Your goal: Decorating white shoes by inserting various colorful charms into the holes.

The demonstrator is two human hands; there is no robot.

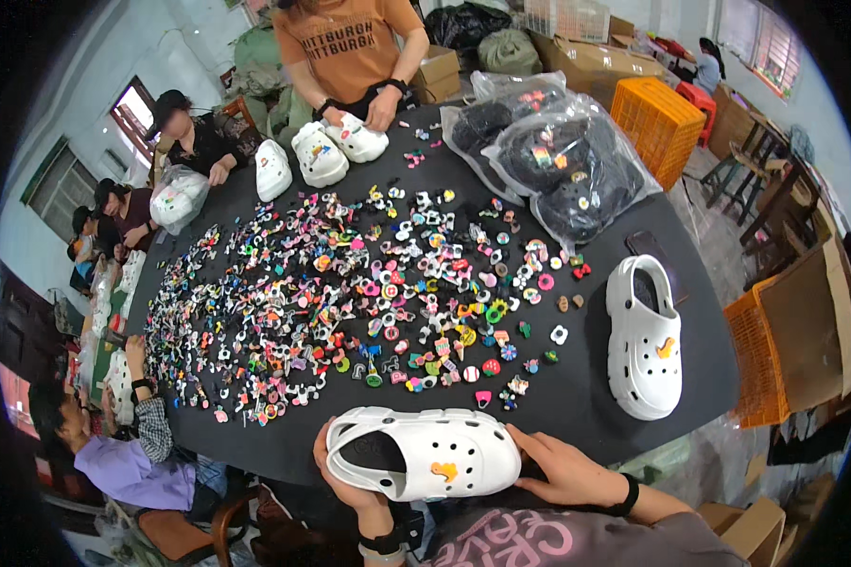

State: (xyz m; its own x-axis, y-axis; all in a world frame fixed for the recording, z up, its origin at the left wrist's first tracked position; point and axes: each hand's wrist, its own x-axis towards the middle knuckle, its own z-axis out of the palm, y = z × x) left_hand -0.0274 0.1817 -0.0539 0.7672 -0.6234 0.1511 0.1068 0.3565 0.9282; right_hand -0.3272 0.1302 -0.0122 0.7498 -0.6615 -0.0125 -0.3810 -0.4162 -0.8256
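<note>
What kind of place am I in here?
Probably a small workshop: loose colourful charms are spread over a black table, people handle white clogs at it, and orange crates stand nearby.

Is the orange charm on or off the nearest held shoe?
On: the orange charm sits against the top of the nearest white shoe.

The held clog [473,457] (white, orange charm [442,472]) points right.

Orange crate [654,132], upper right | dark phone [644,245], flat | brown chair [175,535], lower left | window [777,59], far upper right
</note>
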